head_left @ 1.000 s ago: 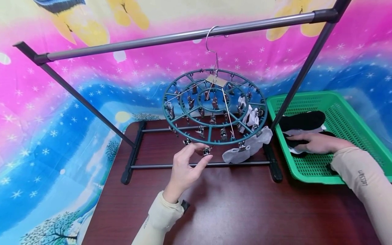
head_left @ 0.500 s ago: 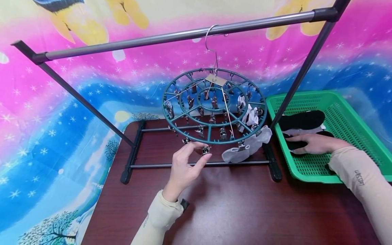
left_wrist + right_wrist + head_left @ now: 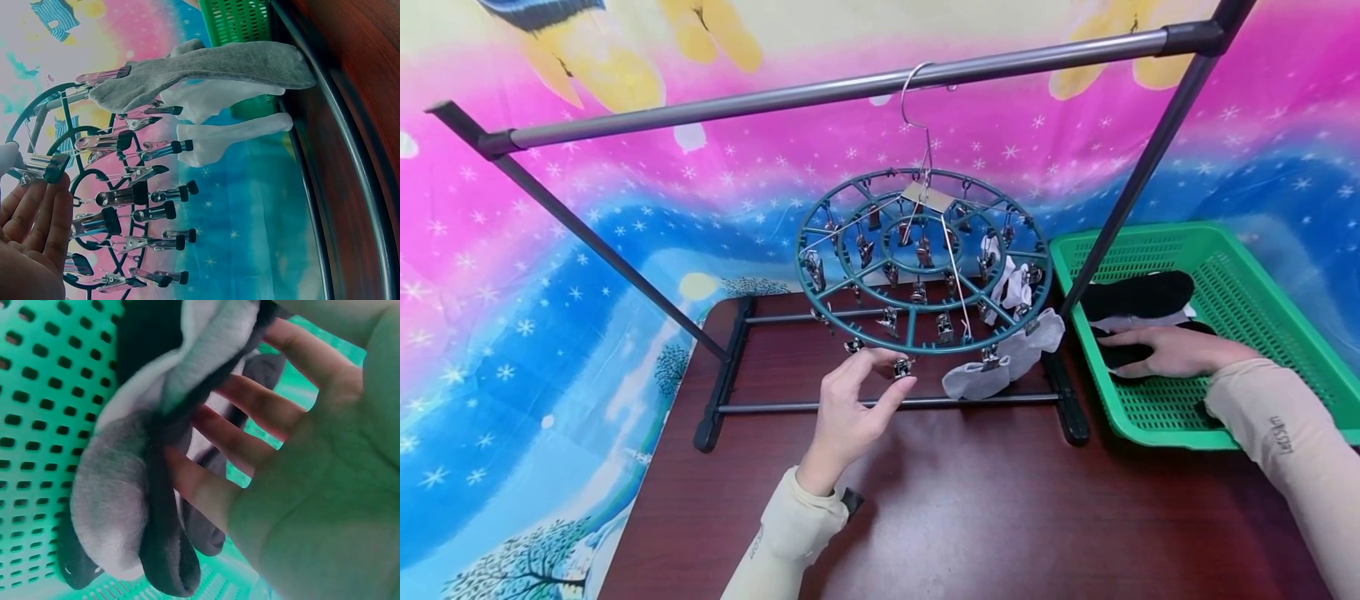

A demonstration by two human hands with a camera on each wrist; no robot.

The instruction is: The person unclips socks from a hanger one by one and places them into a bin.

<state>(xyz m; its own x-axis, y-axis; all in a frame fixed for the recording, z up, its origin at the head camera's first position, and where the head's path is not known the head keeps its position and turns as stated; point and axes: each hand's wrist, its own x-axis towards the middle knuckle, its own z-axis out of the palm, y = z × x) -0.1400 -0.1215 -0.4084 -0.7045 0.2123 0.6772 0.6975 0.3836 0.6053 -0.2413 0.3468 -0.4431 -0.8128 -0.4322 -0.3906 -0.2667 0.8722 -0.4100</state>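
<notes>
My left hand (image 3: 850, 408) pinches a metal clip (image 3: 902, 367) between thumb and fingers, just below the front rim of a round green hanger (image 3: 912, 347). In the left wrist view that clip (image 3: 47, 166) has dark tips with nothing between them. Right of it, a grey sock (image 3: 976, 382) hangs from another clip, with white socks (image 3: 215, 142) behind. My right hand (image 3: 1180, 352) reaches into a green basket (image 3: 1157, 437), fingers extended against a dark sock (image 3: 164, 544); some fingertips are hidden. A grey-and-white sock (image 3: 109, 487) lies beside them.
The hanger hooks over the bar (image 3: 737, 102) of a dark metal rack standing on the brown table (image 3: 985, 517). A black sock (image 3: 1138, 293) lies towards the back of the basket. A rack post (image 3: 1138, 183) rises past the basket's left side. A patterned cloth (image 3: 587, 233) hangs behind.
The right hand has shifted slightly among the socks in the basket; less white shows beneath its fingers. The left hand keeps its pinch on the clip. The view has drifted slightly.
</notes>
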